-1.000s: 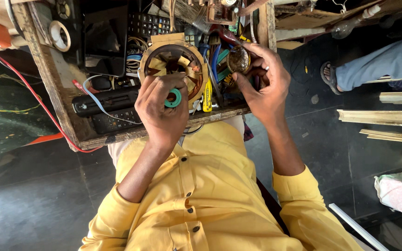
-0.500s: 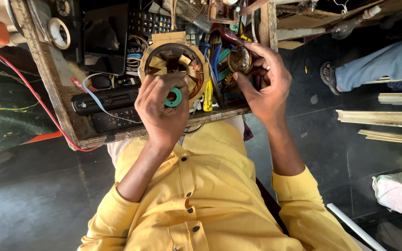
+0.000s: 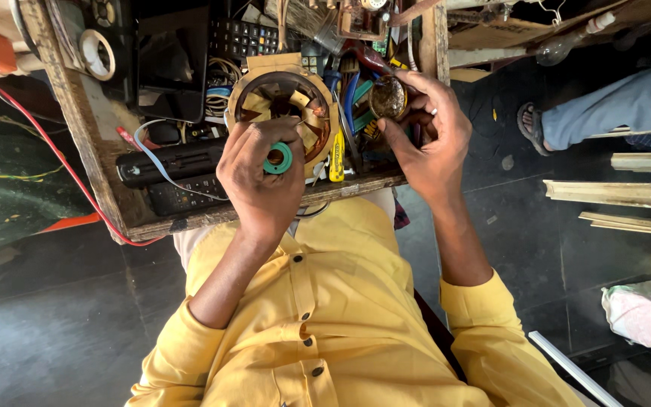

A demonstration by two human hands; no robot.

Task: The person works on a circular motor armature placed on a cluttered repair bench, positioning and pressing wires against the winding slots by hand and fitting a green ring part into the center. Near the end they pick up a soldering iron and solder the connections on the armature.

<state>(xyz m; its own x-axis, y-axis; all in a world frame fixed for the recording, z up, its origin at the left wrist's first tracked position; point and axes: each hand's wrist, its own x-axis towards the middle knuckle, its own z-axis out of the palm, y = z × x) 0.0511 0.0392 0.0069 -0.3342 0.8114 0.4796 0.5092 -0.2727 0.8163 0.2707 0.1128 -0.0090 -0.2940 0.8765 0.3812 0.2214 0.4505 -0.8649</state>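
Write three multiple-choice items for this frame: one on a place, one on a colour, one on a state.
1. Where does the wound stator ring sit?
A. in the wooden tray
B. on the floor
C. on a chair

2. What colour is the spool in the left hand?
A. red
B. green
C. white

3. What is the right hand doing?
A. resting flat and empty
B. pinching a small round part
C. gripping the yellow-handled screwdriver

Answers: 1 A, the wooden tray frames it; 2 B, a green rim shows between the fingers; 3 B, fingertips close on the small round part.
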